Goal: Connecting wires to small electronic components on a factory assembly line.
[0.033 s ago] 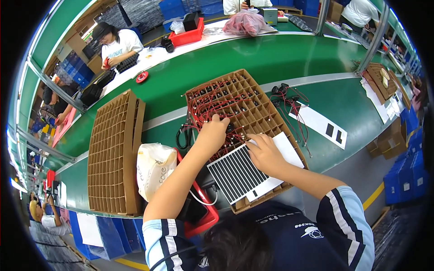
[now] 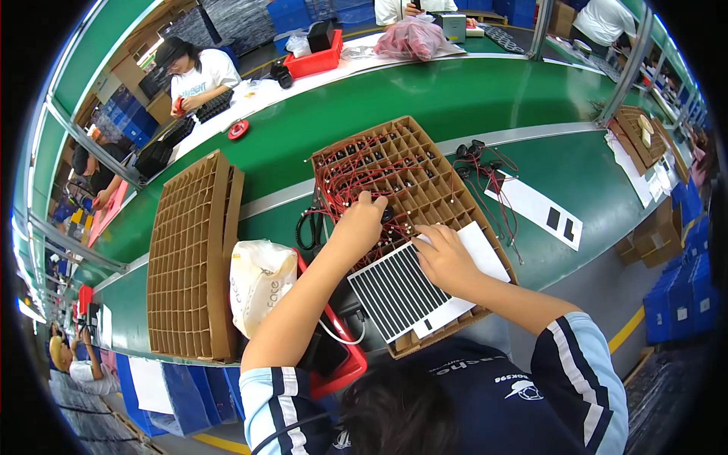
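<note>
My left hand point(image 2: 360, 224) is over the middle of a cardboard divider tray point(image 2: 436, 163), its fingers closed on a small round black part point(image 2: 387, 214). Close by on the right, my right hand point(image 2: 446, 262) has bent fingers drawn together beside small white wire connectors; what is between them is too small to make out. Thin red and black wires point(image 2: 345, 178) tangle across the tray's left side, and black parts sit in several cells. A white sheet with black strips point(image 2: 398, 292) lies over the tray's near end, partly under my right hand.
Another cardboard divider tray point(image 2: 186, 265) stands left, beside a white bag point(image 2: 262, 280) and a red bin point(image 2: 353, 371). Wired black parts point(image 2: 474, 148) and a white sheet with black pieces point(image 2: 535, 208) lie right. Across the green table point(image 2: 493, 91) a person point(image 2: 201, 76) works.
My left hand has shifted very slightly to the right over the tray. The right hand and the trays look unmoved.
</note>
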Available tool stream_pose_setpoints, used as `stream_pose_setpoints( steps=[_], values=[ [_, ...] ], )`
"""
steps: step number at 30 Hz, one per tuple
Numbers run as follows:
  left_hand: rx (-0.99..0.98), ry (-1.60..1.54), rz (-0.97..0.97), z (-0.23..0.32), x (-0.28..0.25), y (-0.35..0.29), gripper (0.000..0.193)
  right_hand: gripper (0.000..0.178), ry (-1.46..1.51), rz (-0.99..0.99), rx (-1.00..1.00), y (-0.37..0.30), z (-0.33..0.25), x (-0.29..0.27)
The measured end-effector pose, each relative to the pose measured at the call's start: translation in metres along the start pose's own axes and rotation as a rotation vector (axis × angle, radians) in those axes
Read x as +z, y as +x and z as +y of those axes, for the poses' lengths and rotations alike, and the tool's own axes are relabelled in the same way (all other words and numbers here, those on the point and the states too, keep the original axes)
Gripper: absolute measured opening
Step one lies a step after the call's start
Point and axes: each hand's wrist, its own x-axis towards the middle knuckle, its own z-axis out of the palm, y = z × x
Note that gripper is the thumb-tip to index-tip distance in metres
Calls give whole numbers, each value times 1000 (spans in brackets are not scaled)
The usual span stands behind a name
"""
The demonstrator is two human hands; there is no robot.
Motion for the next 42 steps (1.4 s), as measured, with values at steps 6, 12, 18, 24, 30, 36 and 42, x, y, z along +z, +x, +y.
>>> stream_pose_setpoints(
  steps=[6, 12, 18, 24, 30, 36, 42],
  values=[
    [-58, 136, -25, 12, -26, -7, 46, 22, 17, 45, -41, -1, 0, 0],
    [-10, 187, 6, 22, -54, -24, 28, 24, 47, -36, 61, 4, -1, -1],
    [182, 17, -269, 73, -48, -62, 29, 26, 120, -41, 72, 1, 3, -1],
    [122, -170, -476, 69, -11, -74, 28, 31, 132, -27, 62, 1, -2, -7],
    [50, -293, -533, 63, -9, -72, 39, 11, 193, 28, -4, 1, -2, -12],
    [64, -279, -576, 65, -13, -66, 42, 14, 525, 52, 177, 2, 7, -21],
    [50, -313, -606, 53, -4, -68, 39, 26, 1049, 68, 532, 2, 37, -49]
  ],
)
